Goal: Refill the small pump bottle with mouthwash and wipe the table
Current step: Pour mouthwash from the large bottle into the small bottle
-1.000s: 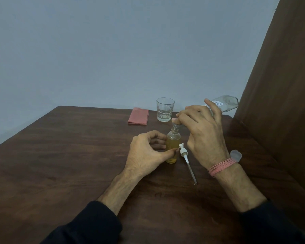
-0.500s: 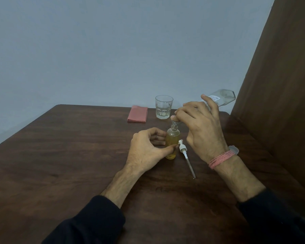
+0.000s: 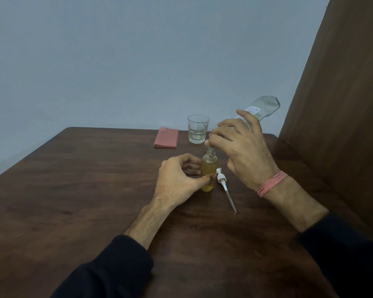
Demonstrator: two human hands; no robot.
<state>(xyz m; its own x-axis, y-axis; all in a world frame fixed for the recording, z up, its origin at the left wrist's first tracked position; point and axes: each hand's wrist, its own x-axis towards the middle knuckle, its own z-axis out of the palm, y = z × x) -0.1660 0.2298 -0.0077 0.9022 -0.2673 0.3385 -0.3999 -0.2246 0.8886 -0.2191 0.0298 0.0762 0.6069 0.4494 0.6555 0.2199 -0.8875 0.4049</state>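
Note:
A small glass bottle [image 3: 209,167] with yellow liquid stands upright on the dark wooden table [image 3: 84,190]. My left hand [image 3: 177,179] holds it between thumb and curled fingers. My right hand [image 3: 243,151] grips a clear mouthwash bottle [image 3: 263,106], tipped steeply with its neck down over the small bottle's mouth. The white pump head with its long tube [image 3: 225,189] lies on the table just right of the small bottle. A folded pink cloth [image 3: 166,137] lies at the far side.
A glass tumbler [image 3: 198,129] with a little clear liquid stands at the far edge, behind the small bottle. A brown wooden panel [image 3: 342,104] rises along the table's right side. A pale wall stands behind the table.
The mouthwash bottle's base has risen, so it is tipped more steeply. The view has shifted slightly. The left hand and the small bottle have stayed put.

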